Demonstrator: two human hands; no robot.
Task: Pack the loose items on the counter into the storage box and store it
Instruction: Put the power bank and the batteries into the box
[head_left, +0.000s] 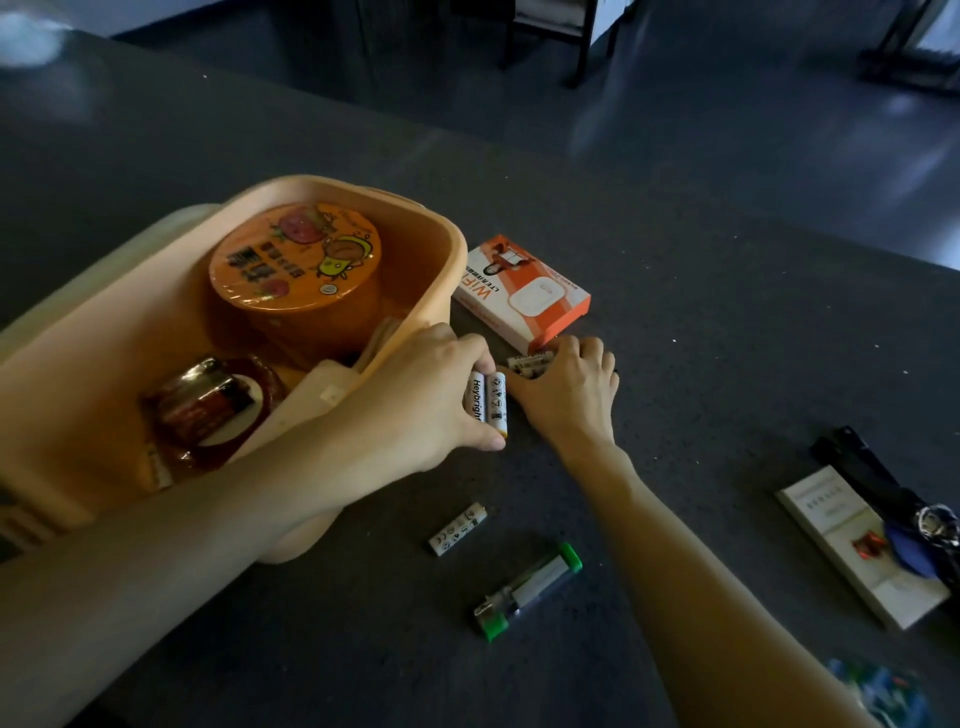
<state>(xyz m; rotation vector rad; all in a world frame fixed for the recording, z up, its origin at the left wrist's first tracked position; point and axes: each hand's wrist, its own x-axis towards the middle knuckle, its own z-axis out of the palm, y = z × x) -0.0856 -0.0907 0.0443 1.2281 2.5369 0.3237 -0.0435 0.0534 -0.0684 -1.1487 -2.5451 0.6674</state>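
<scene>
A peach storage box (441, 228) stands on the dark counter at the left, holding an orange round tub (296, 260), a tape roll (213, 410) and a pale flat item. My left hand (421, 395) rests beside the box's right wall, shut on two white batteries (488, 402). My right hand (566, 384) lies just to the right, fingers curled over more white batteries (530, 361) on the counter. A single white battery (458, 529) and a green-capped lighter (527, 590) lie loose nearer to me.
An orange and white WiFi carton (524, 291) sits against the box's right side. At the right edge lie a white flat pack (857, 540), a black strap with a dark object (904, 499) and a blue-green wrapper (878, 691). Chair legs stand on the floor beyond the counter.
</scene>
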